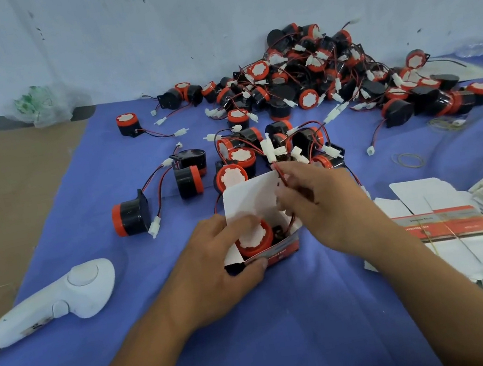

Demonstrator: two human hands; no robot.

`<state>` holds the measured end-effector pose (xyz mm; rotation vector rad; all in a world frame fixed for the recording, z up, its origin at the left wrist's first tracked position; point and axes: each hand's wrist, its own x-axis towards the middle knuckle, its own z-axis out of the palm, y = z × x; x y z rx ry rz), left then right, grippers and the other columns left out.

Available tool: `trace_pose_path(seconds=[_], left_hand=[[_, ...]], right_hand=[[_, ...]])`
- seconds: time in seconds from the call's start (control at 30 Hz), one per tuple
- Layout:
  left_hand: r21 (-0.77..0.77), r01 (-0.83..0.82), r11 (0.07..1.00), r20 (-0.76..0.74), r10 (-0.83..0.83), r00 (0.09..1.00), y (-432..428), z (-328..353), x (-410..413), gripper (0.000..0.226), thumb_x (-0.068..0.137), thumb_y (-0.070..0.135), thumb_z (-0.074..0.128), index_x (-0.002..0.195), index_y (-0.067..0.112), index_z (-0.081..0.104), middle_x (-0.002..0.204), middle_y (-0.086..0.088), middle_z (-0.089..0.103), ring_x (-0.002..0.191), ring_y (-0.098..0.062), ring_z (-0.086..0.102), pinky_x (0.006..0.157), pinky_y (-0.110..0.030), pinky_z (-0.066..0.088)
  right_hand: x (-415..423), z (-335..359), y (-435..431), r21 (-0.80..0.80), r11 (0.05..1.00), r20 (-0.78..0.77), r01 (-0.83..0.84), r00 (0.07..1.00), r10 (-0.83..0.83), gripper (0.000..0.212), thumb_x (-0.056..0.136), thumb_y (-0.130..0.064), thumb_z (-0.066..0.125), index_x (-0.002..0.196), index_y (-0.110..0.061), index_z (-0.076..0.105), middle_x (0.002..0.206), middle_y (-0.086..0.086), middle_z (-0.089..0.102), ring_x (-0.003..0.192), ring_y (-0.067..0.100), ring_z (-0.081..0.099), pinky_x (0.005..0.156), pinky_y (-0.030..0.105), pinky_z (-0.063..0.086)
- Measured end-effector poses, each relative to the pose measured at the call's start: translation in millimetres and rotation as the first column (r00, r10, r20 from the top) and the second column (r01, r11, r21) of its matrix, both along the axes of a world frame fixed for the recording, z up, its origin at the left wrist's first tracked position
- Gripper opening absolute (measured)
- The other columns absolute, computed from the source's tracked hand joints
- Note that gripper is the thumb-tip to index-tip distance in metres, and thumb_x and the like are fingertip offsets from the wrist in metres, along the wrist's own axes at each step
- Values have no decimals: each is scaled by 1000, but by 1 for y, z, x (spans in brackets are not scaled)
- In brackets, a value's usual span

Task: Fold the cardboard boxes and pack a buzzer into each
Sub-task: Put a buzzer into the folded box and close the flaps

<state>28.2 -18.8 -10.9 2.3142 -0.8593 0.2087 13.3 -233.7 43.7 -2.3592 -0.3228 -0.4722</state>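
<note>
The left hand [215,261] steadies the open cardboard box [281,251] in a closed grip, a buzzer [253,240] seated inside, while at its 1 o'clock the right hand [317,198] pinches the red wire [279,174], probably to tuck it in.

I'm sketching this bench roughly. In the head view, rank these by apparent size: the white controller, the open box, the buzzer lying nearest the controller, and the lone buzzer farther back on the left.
1. white controller
2. open box, partly covered
3. near buzzer
4. lone buzzer: looks smaller, but it lies farther off, so 3 versus 4 is unsure.
</note>
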Motion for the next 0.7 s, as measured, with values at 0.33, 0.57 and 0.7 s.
trace_pose_path(seconds=[0.33, 0.57, 0.7], left_hand=[[47, -6, 999, -19, 7, 1000, 0, 6, -1, 53, 80, 62, 51, 130, 45, 43, 116, 16, 49, 107, -5, 42, 84, -14, 40], [85, 24, 996, -96, -16, 995, -4, 5, 0, 62, 78, 58, 49, 139, 50, 38, 121, 6, 50, 113, -16, 44, 93, -38, 47], [71, 10, 997, -87, -4, 996, -5, 6, 0, 61, 77, 60, 48, 136, 50, 37, 121, 10, 50, 109, -12, 42, 91, -35, 47]], right_hand=[[-3, 12, -14, 136, 977, 15, -166, 986, 166, 59, 95, 4, 57, 130, -44, 56, 88, -7, 66, 72, 16, 62, 69, 29, 54], [-8, 4, 0, -316, 923, -28, -218, 975, 220, 20, 91, -5, 62, 106, -5, 76, 98, 9, 55, 85, 23, 55, 73, 39, 48], [-7, 7, 2, -336, 928, -24, -163, 986, 164, 21, 95, -19, 66, 112, -10, 76, 97, 8, 56, 85, 22, 53, 74, 39, 47]])
